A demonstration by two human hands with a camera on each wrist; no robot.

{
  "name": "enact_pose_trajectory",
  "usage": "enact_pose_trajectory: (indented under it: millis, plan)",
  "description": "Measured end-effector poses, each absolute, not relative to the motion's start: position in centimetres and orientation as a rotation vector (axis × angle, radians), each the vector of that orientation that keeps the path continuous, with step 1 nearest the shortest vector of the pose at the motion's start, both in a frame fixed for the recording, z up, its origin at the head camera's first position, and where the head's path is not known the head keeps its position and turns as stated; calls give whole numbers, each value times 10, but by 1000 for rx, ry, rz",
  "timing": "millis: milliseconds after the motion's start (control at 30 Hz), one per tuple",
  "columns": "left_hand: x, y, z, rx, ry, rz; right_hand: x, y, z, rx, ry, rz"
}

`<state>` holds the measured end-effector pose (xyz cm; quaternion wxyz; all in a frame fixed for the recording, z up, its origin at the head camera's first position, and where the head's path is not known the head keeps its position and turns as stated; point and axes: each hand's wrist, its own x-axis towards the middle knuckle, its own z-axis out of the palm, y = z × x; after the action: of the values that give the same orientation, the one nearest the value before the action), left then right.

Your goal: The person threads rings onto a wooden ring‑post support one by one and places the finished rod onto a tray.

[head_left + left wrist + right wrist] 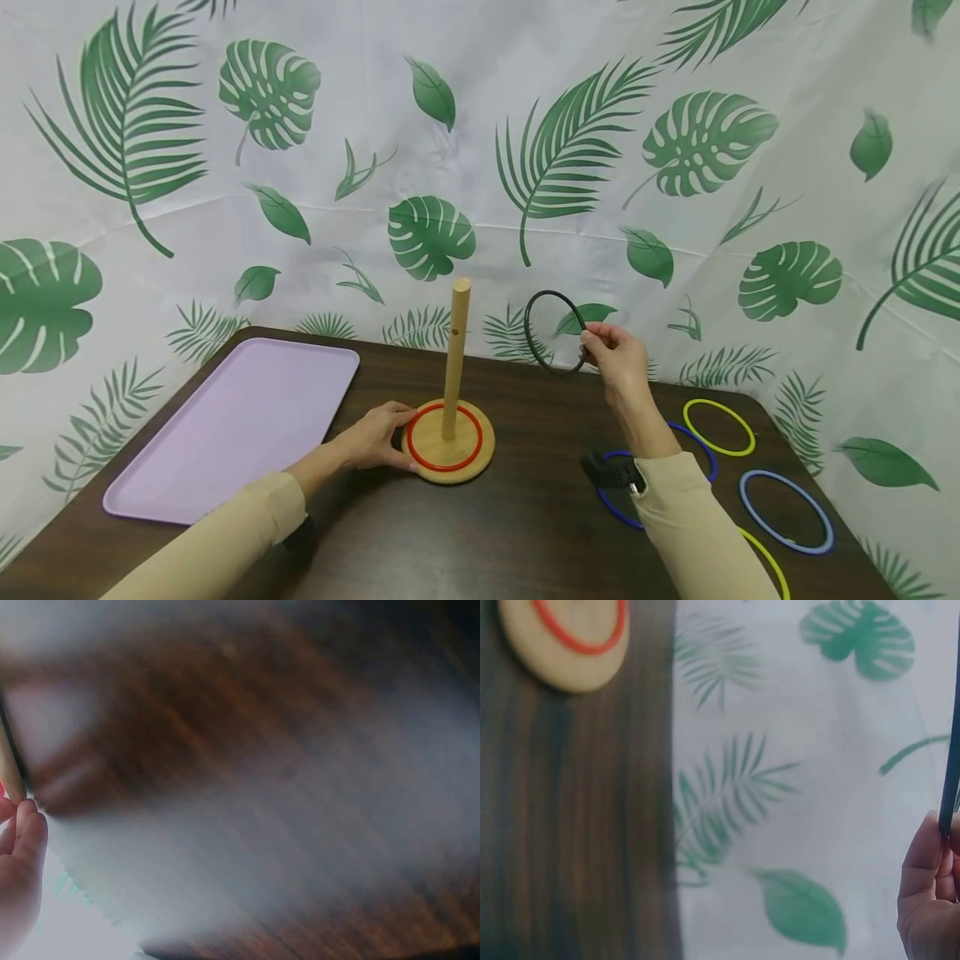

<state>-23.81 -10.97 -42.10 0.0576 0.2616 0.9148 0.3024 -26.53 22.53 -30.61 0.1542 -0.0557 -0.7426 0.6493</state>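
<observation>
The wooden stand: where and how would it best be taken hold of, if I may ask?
I'd grip the wooden stand by its post, midway up, from the left, where the left hand touches the base. The post is slim, upright and bare there; the red ring lies low around it.

A dark brown, wood-grained desk [525, 517] with rounded far corners fills the lower part of the head view. Directly behind it, and along both its left and right sides, hangs a white fabric backdrop [480, 158] printed with green foliage: split monstera leaves [431, 237], feathery palm fronds [126, 125], single pointed leaves and thin grassy sprigs. Shallow creases run across the cloth above the desk's back edge. Soft light leaves a pale sheen on the desktop, toward its near side.
</observation>
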Motion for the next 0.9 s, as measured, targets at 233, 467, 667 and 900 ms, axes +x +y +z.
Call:
enact_pose_trajectory:
  millis: [233, 467, 667, 900]
  plan:
    - [-238, -110, -422, 792, 2776, 917, -261, 209, -287, -76, -2059, 1939]
    - [-238, -110, -421, 778, 2779, 919, -255, 193, -273, 23, -2038, 1971]
    - [-240, -111, -422, 807, 2776, 905, -254, 180, -264, 100, -2050, 1960]
    - [-241, -111, -424, 811, 2779, 898, -253, 161, -257, 165, -2072, 1934]
